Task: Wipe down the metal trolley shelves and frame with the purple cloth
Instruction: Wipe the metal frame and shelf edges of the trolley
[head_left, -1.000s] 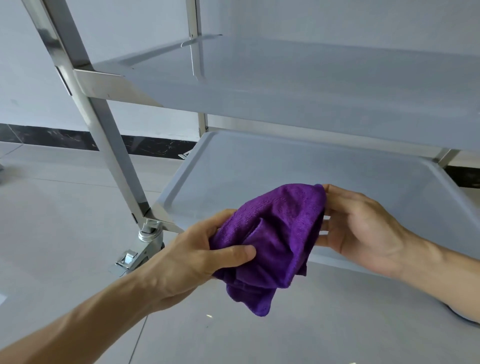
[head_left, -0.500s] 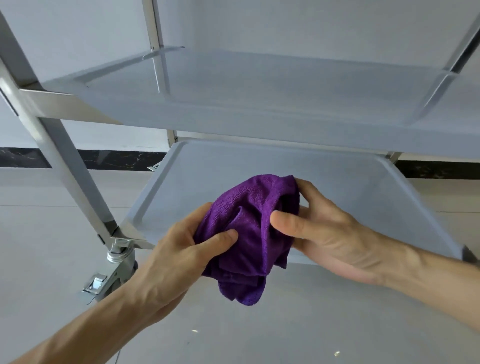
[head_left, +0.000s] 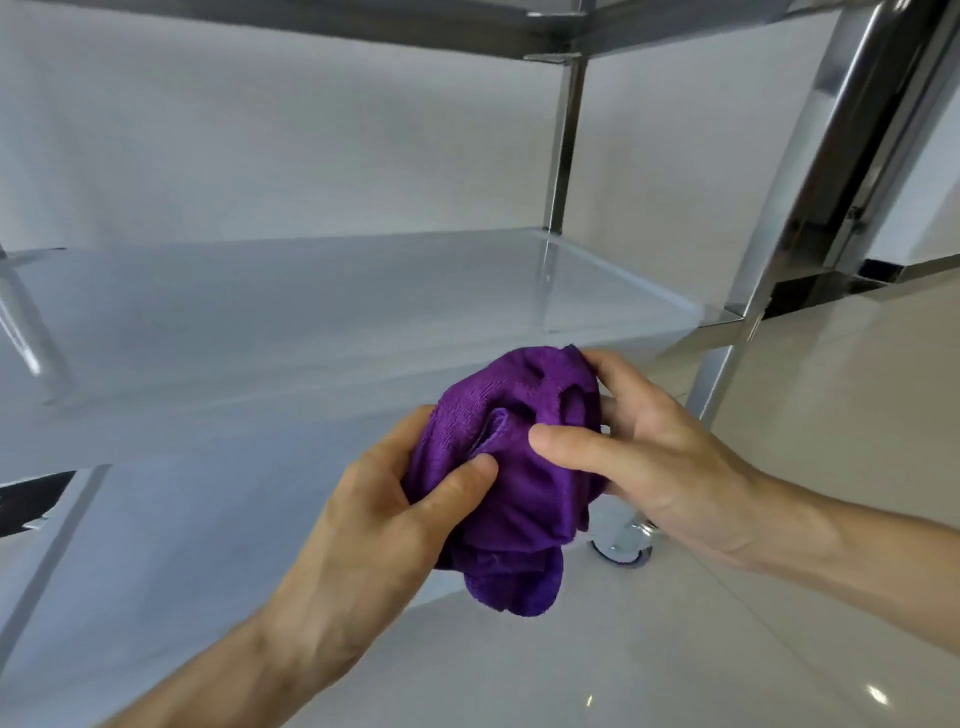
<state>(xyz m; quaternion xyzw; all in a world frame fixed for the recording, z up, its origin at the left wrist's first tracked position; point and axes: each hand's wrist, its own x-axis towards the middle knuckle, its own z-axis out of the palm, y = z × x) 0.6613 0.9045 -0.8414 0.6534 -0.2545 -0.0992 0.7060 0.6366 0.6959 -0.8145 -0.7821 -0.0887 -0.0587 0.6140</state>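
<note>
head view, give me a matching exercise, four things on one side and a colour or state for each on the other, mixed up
Things:
1. cloth
2. left hand
3. caster wheel
4. trolley shelf

Colour or state:
A. on the floor, partly hidden behind the right hand
B. purple, bunched up
C. flat, pale grey metal
D. thumb pressed into the fabric

Pairs: 1-B, 2-D, 3-A, 4-C
</note>
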